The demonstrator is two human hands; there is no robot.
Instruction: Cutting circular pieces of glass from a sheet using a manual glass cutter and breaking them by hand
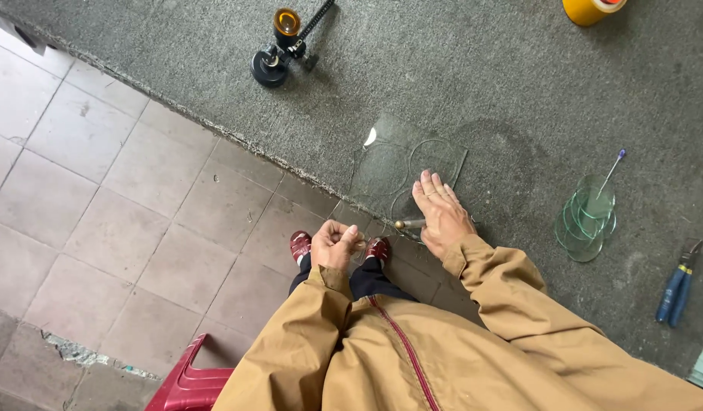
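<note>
Head view looks straight down on a grey felt-covered worktop whose front edge runs diagonally above a tiled floor. Right hand lies flat, fingers pressed together and extended, on a clear glass sheet that overhangs the front edge; faint circles are scored in it. Left hand is curled into a loose fist just off that edge, pinching what seems to be a slim brass-tipped tool whose end reaches the glass beside the right palm (the grip itself is hard to make out). To do this well, I judge the flat hand should keep even weight on the sheet near the score so it cannot slide or tip, while the tool works gently along the line. Toward the right edge sits a stack of cut glass discs with a thin rod, then blue-handled pliers. Near the back lie a circle cutter and a yellow tape roll.
</note>
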